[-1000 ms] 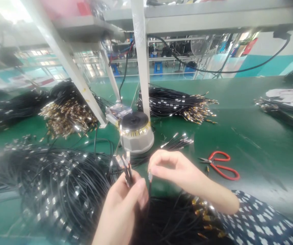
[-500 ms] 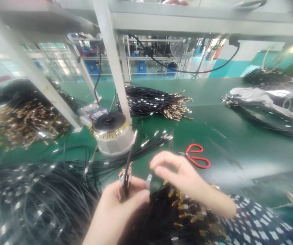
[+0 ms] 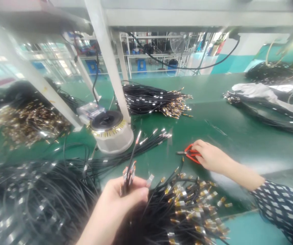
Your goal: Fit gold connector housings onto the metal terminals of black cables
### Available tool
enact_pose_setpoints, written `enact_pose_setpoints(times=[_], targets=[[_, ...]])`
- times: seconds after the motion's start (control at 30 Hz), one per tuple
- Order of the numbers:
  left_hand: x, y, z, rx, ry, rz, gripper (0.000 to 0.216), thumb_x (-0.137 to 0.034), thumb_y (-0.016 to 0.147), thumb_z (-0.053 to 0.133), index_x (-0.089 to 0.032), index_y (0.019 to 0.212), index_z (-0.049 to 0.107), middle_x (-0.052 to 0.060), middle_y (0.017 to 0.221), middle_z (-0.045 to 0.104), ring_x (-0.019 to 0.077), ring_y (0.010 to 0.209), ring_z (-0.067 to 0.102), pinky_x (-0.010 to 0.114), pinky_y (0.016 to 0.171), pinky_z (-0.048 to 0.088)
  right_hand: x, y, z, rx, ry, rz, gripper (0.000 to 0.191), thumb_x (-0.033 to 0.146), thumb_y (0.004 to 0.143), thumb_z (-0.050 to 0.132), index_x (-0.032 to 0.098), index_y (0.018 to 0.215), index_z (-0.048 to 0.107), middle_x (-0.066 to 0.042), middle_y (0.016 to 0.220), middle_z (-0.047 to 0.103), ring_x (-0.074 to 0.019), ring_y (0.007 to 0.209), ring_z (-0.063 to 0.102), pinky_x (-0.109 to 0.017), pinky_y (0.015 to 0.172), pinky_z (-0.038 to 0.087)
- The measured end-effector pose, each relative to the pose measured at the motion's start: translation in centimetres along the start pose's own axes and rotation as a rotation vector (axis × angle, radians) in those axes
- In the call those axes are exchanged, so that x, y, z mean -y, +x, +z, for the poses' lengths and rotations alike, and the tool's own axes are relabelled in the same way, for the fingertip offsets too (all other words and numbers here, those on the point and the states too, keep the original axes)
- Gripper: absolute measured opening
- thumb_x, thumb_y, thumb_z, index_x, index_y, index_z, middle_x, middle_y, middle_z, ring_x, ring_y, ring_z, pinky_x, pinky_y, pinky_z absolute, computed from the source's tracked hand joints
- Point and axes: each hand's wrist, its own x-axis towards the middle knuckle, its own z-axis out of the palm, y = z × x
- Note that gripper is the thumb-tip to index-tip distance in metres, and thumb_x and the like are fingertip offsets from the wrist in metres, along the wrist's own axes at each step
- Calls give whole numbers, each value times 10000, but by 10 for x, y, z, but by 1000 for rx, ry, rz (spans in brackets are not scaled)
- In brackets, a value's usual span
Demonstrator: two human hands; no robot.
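Observation:
My left hand (image 3: 121, 199), at the lower middle, is closed around several thin black cables (image 3: 129, 172) whose metal-and-orange ends stick up above the fingers. One cable rises higher than the others, with a pale tip. A small whitish tab (image 3: 150, 179) stands out at the tips of the thumb and forefinger. To the right, my right hand (image 3: 207, 154) grips the red handles of a pair of scissors (image 3: 191, 153) lying on the green table, blades pointing left. Below and between the hands spreads a bunch of black cables (image 3: 187, 204) with yellow and silver ends.
A white round device with a black disc top (image 3: 112, 132) stands left of centre by a metal post (image 3: 109, 61). More cable bundles lie behind (image 3: 151, 100), at the far left (image 3: 31, 119) and at the right (image 3: 269, 110). Loose cables (image 3: 34, 197) cover the lower left.
My right hand has moved right from beside the left hand and taken hold of the scissors. Their handles are closer together. My left hand still holds its cables, nearly in place.

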Motion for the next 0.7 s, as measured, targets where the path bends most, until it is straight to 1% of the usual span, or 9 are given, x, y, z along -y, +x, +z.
enact_pose_setpoints(times=[0.13,0.23,0.27,0.33,0.4,0.47,0.57,0.63,0.7], targets=[[0,-2,-2,9,35,16,102,-216,624,793,-168,703,752,-1,546,673,70,420,382,229,496,382,4,0,-8,11,64,61,108,162,741,519,168,758,625,-86,896,607,-208,692,626,-353,686,486],[0,-5,-1,-8,35,18,91,-208,621,789,-177,698,754,-2,556,681,86,454,447,228,520,402,6,-3,-16,43,193,97,153,252,782,484,177,826,610,-67,864,655,-181,636,640,-324,633,502],[-1,-5,0,-14,30,18,83,-208,618,788,-179,688,755,3,559,685,99,480,487,231,537,415,9,-5,-18,61,313,115,195,290,808,466,173,872,609,-71,858,674,-185,652,655,-319,633,512],[-1,-6,1,-16,20,18,65,-213,613,786,-185,667,762,12,560,693,129,541,556,240,577,440,15,-10,-19,101,709,192,265,370,840,467,162,923,606,-89,843,696,-197,685,668,-320,645,525],[0,-6,3,-11,27,26,48,-217,611,788,-191,648,771,18,567,700,149,581,589,248,604,452,25,-16,-18,133,1163,311,293,428,830,528,159,901,620,-100,841,695,-196,692,655,-322,659,524],[0,-6,3,-12,46,42,41,-220,604,795,-199,636,780,20,583,708,157,587,591,253,604,454,38,-23,-16,169,1442,389,292,453,802,596,175,880,641,-77,805,677,-171,660,621,-300,644,509],[0,-6,5,-8,68,75,20,-216,596,792,-203,609,782,21,579,705,157,556,572,265,590,454,58,-31,-18,317,1567,330,412,574,759,634,188,902,661,-27,649,592,-133,540,507,-267,541,439],[0,-7,6,-4,101,106,11,-200,599,775,-202,588,775,18,555,692,155,523,553,278,587,455,71,-35,-26,454,1535,212,545,688,707,622,190,924,661,-1,562,520,-124,491,430,-265,500,381],[0,-8,7,-7,158,143,35,-182,610,757,-200,582,766,16,552,686,159,513,549,286,587,457,81,-37,-38,570,1411,85,602,734,698,594,197,963,656,-15,605,540,-137,524,440,-280,530,380]])
